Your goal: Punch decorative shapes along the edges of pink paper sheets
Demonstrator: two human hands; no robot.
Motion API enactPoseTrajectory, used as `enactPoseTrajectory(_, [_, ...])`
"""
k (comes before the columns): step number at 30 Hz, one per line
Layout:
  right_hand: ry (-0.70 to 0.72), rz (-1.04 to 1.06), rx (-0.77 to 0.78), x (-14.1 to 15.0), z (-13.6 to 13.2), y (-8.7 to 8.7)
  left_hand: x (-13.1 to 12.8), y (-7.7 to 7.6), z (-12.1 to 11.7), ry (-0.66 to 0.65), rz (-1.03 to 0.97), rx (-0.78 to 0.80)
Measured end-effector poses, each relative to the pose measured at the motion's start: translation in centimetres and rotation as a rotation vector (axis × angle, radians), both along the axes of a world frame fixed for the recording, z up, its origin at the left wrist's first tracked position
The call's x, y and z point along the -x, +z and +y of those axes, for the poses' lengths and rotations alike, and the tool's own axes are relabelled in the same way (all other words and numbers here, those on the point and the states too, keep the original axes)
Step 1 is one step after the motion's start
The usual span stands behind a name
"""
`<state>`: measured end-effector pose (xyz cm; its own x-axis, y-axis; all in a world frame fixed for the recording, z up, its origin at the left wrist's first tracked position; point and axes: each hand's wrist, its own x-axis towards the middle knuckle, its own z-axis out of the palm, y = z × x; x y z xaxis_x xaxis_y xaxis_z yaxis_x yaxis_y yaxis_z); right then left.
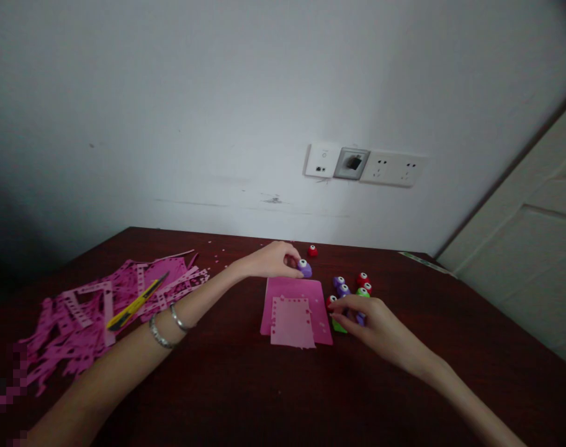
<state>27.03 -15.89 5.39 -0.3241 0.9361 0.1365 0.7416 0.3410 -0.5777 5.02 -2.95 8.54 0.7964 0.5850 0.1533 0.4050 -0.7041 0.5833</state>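
My left hand [276,259] reaches past the far edge of a bright pink card [321,304], thumb and fingers closed on a small purple paper punch [304,269] with a white button. On that card lies a lighter pink sheet [291,323] with holes punched along its top and sides. My right hand [373,320] is curled right of the card, fingertips close together beside a red punch [331,300] and a green punch [339,326]. Its fingers partly cover several punches, so what they grip, if anything, is hidden.
Punched pink paper strips [85,316] are heaped at the left, with a yellow utility knife [136,304] on top. Several more punches [342,290] stand right of the card; one red punch [312,251] stands near the wall. Paper bits dot the dark table [246,385].
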Motion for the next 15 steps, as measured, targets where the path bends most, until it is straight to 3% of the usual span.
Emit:
enactPoseTrajectory(5, [0.011,0.029,-0.015,1.3,-0.5,0.1,1.1,-1.4,-3.2,-0.09,0.046,-0.022])
enactPoseTrajectory(15, [0.025,0.136,-0.062,2.5,-0.5,-1.2,0.3,-2.2,-5.2,-0.204,0.1,0.089])
